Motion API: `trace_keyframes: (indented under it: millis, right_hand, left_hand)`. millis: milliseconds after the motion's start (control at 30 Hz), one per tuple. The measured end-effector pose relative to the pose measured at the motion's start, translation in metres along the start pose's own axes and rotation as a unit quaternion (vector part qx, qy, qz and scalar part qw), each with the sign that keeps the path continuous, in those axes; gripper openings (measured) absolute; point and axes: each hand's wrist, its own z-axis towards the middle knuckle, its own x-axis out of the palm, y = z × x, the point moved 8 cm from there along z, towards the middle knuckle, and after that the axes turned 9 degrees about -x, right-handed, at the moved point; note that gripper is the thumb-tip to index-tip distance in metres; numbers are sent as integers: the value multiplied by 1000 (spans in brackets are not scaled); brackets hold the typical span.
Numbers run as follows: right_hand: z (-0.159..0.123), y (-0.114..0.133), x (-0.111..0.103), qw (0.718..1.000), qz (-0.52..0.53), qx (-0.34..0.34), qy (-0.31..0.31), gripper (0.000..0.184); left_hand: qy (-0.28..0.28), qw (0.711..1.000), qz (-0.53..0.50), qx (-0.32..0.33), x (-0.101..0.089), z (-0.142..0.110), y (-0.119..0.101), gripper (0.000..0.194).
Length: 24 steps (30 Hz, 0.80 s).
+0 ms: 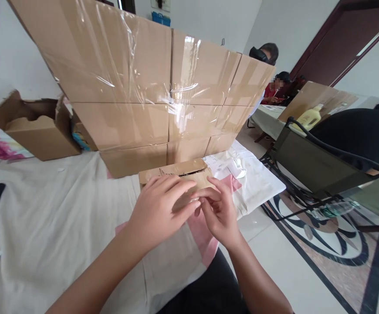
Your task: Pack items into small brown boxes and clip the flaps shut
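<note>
My left hand (pixel 161 207) is over the near side of a cardboard box (pixel 173 168), its fingers curved and a gap showing between forefinger and thumb. The left thumb tip meets the fingertips of my right hand (pixel 220 213). A small pale glint shows where they touch, too small to name. The right fingers are curled into a pinch around it. Below and behind the hands, the box has a dark, ragged slit along its top. Pink cloth (pixel 202 235) lies under and beside the right hand.
Taped cardboard boxes (pixel 140 78) form a tall wall behind the hands. An open carton (pixel 42 135) stands left on the cloth-covered table (pixel 62 209). A crumpled white item (pixel 237 168) lies to the right. Beyond are a folding chair (pixel 290 165), a yellow bottle (pixel 310 117) and other people.
</note>
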Motion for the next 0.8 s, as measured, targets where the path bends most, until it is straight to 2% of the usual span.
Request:
trace_keyframes:
  millis: [133,233,400,533,633,700,767,800]
  right_hand:
    - [-1,6,12,998,-39,-27,44,65]
    - [-1,9,16,997,-54,-32,55,67]
    - [-2,6,17,997,-72,-20,26,63]
    - [-8,-14,11,997,-58,55,-18,58]
    - [-13,-22,7,995,-56,76,-28,57]
    - [-13,-18,7,996,-64,56,-26,58]
    - [-13,-12,10,997,-68,35,-18,61]
    - [-13,-10,12,997,-69,27,-11,62]
  left_hand:
    - [33,998,-39,-26,1,1,6,8]
    - [50,995,-81,-21,3,2,7,11]
    - [4,996,-91,13,-4,3,2,14]
    - [-20,989,-148,7,-24,5,0,16]
    - [-30,988,-145,-40,-44,6,6,14]
    - [5,991,-113,-77,-45,7,13,10]
    - [59,988,-86,-110,-37,6,21,5]
    - [89,985,-83,-122,-30,5,24,10]
